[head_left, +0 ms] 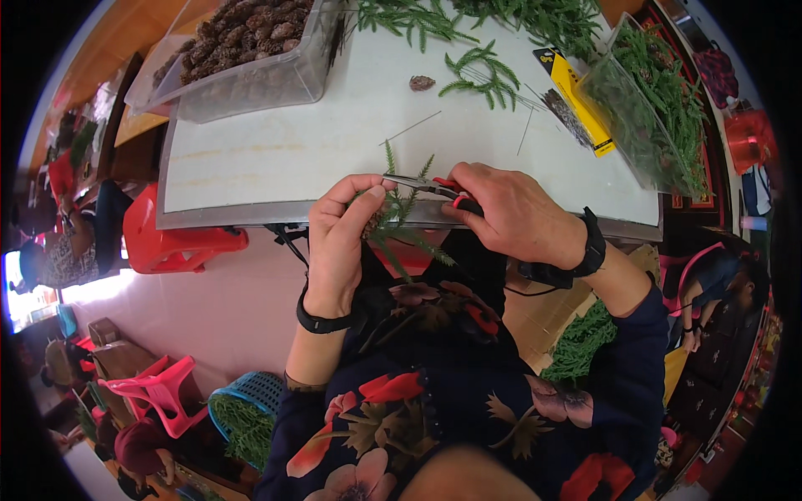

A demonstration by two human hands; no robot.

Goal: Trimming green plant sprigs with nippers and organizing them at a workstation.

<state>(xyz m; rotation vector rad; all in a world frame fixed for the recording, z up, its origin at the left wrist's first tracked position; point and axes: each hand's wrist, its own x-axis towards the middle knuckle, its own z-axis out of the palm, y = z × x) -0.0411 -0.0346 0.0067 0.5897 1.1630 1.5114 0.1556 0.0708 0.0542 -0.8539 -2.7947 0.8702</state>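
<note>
Left hand [341, 234], nearer, holds green conifer sprig [404, 207], long axis roughly near-far; right hand [525, 210] grips red-handled needle-nose pliers [428, 185], nose pointing left across sprig to left fingertips.

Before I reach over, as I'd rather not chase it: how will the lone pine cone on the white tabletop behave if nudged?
The pine cone may roll a little, being rounded and lying on the flat tabletop. Its scaly surface looks rough, so it probably won't slip from the fingers.
</note>
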